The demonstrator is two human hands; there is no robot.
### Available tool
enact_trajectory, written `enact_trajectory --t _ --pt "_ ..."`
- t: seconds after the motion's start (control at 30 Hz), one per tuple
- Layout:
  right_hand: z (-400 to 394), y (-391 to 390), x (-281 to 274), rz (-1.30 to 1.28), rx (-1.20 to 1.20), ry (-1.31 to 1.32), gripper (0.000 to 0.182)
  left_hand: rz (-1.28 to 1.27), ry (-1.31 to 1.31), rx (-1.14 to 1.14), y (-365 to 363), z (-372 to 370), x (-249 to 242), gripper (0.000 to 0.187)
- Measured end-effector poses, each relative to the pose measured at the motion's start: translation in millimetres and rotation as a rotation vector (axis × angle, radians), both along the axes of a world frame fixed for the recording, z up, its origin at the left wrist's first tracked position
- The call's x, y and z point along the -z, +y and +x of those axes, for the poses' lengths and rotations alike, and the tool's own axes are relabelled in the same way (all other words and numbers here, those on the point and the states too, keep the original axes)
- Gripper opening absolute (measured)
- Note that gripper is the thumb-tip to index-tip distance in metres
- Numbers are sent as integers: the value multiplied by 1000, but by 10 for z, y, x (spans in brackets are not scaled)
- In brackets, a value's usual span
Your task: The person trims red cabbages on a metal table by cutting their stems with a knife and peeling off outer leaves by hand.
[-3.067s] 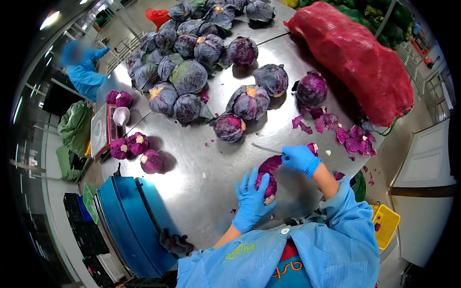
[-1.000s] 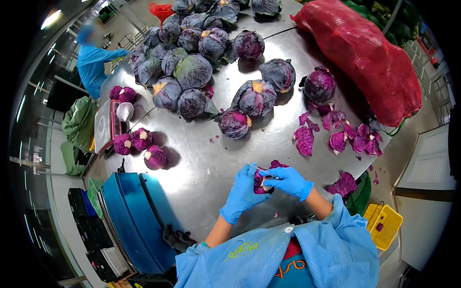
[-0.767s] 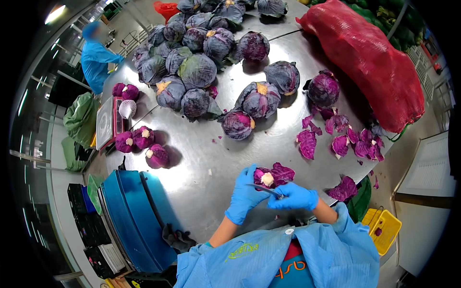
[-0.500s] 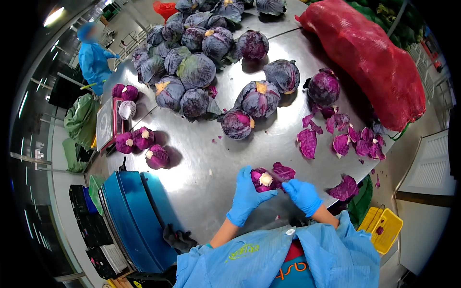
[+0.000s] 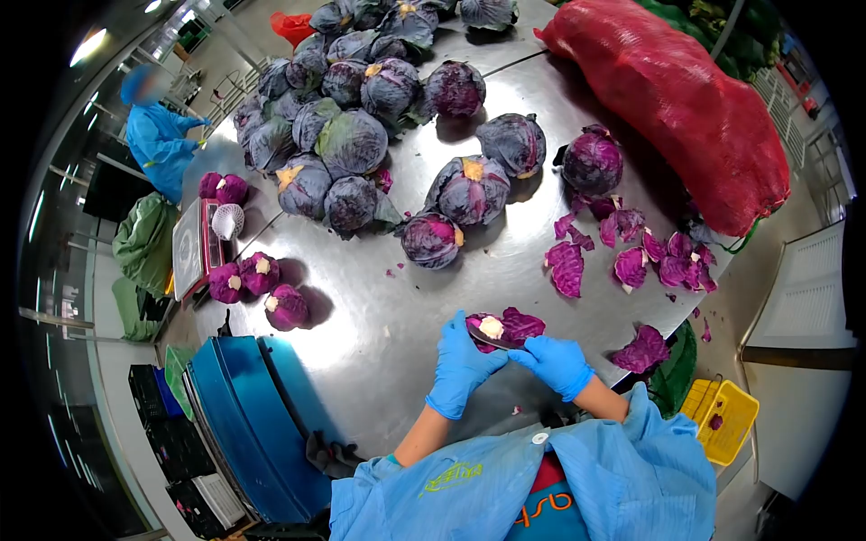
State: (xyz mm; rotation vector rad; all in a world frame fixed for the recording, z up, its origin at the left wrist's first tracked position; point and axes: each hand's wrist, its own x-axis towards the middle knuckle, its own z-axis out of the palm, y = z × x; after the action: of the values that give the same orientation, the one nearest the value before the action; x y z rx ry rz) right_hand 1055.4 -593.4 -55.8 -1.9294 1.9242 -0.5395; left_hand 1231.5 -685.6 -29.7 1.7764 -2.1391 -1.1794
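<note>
Near the table's front edge, a small trimmed red cabbage (image 5: 490, 325) with its pale stem end facing up is gripped by my left hand (image 5: 458, 365). My right hand (image 5: 555, 363) is closed round the handle of a knife (image 5: 492, 340), whose dark blade lies across the cabbage just below the stem. A purple outer leaf (image 5: 521, 325) spreads out on the cabbage's right side, above my right fingers. Both hands wear blue gloves and are close together. The knife handle is mostly hidden inside the right glove.
Untrimmed red cabbages (image 5: 352, 144) pile up at the back left. Trimmed ones (image 5: 287, 307) sit beside a scale (image 5: 191, 248). Peeled leaves (image 5: 566, 269) lie right, below a red mesh sack (image 5: 677, 99). A blue bin (image 5: 257, 424) stands front left; a person (image 5: 158, 135) stands beyond.
My right hand has moved slightly left and the knife blade now shows across the cabbage's stem end. The view has shifted a little; the far person's arms have moved.
</note>
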Motion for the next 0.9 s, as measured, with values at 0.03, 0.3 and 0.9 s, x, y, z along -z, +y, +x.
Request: enact_trajectory --t 0.03,0.3,0.9 --pt "-9 -27 -4 6 2 6 44 -5 2 -8 -14 -6 35 114" --pt "-24 -360 -214 150 -17 54 42 85 63 -32 -131 -40 102 104" --pt "56 34 163 261 10 -349 46 -154 139 -49 250 177 181 110"
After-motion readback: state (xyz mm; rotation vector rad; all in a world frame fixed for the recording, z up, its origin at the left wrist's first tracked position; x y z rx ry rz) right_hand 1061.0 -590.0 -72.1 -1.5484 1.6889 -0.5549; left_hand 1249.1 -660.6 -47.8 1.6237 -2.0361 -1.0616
